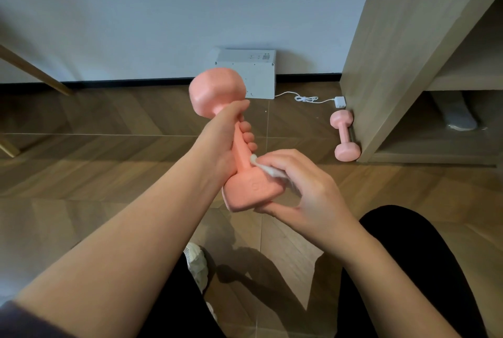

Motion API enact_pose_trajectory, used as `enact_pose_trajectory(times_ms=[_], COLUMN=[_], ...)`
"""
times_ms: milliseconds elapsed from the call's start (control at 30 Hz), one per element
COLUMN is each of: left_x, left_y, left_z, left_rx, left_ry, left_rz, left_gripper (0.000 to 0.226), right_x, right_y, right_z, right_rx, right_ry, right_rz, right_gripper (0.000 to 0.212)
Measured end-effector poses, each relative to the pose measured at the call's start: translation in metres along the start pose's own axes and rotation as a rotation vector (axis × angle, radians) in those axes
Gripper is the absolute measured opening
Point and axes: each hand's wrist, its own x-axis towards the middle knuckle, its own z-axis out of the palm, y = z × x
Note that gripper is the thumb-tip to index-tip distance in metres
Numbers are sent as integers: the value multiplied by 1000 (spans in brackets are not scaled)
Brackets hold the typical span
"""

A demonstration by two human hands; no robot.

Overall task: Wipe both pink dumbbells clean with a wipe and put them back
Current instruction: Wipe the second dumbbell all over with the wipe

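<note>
A person's left hand (217, 144) curls round the handle of a smooth pink plastic-coated dumbbell (241, 157), holding it tilted above the wood-patterned floor (109, 174). The right hand (307, 190) pinches a crumpled white wipe (269, 170) against the near head, thumb braced beneath. The work looks to be in the wiping of the first weight. A second pink dumbbell (345, 135) lies on the floor at 3 o'clock, touching the foot of a light wooden cabinet (381, 65).

The next move probably calls for turning the held weight so the wipe reaches the far head at 12 o'clock and the handle under the left palm.

Most of the wipe is hidden by the right fingers. An embossed mark on the near head is too soft to read. Whether the floor dumbbell has been cleaned cannot be told. A grey shape inside the cabinet's lower compartment is hard to make out.
</note>
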Motion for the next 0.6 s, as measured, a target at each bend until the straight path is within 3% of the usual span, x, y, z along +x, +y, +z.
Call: enact_pose_trajectory(times_ms=[133,333,467,600], left_x=[4,3,0,-4], left_y=[10,13,12,11], left_z=[-1,-5,-2,2], left_rx=[-167,-360,-364,-362], left_ry=[-18,10,-30,-130], left_rz=[78,98,142,167], left_gripper=[35,35,34,34], right_x=[-1,-2,-1,-2], right_y=[-1,5,7,10], right_z=[5,11,7,3], right_rx=[52,-54,66,282], right_ry=[174,266,221,184], right_rz=[58,-194,45,280], right_gripper=[68,60,72,64])
